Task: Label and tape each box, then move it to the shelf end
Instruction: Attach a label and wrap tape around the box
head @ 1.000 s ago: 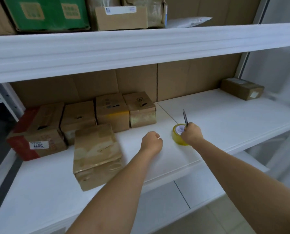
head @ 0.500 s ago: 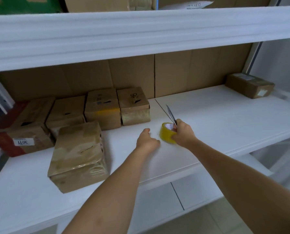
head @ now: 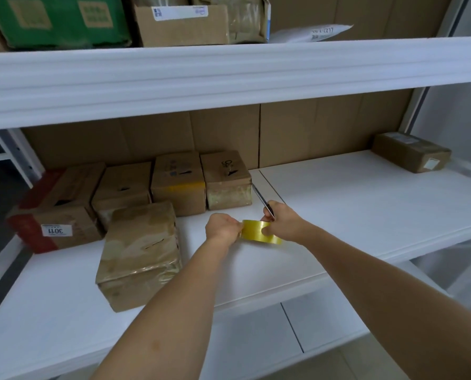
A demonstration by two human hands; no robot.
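Head view: both bare forearms reach over the white middle shelf [head: 338, 215]. The right hand [head: 282, 220] has its fingers curled through the core of a yellowish roll of clear packing tape [head: 259, 232], held just above the shelf board, and the same hand also grips a slim dark pen-like tool [head: 260, 198] whose tip points up and away toward the back; whether it is a pen or a blade cannot be told. The left hand [head: 223, 227] pinches the roll's left edge, fingers curled against it.

Left of the hands, a brown cardboard box wrapped in glossy tape [head: 141, 253] lies alone near the shelf front. Behind it a row of four small brown cardboard boxes [head: 174, 182] stands against the cardboard back panel [head: 311, 127]; the leftmost has a red side and a white printed label. Well apart, at the far right end of the shelf, sits a flat brown taped parcel [head: 411, 152] with a small white sticker.

On the upper shelf [head: 228, 69] are a green carton [head: 56, 20], an open brown carton [head: 185, 23] and a white mailer envelope [head: 311, 32].
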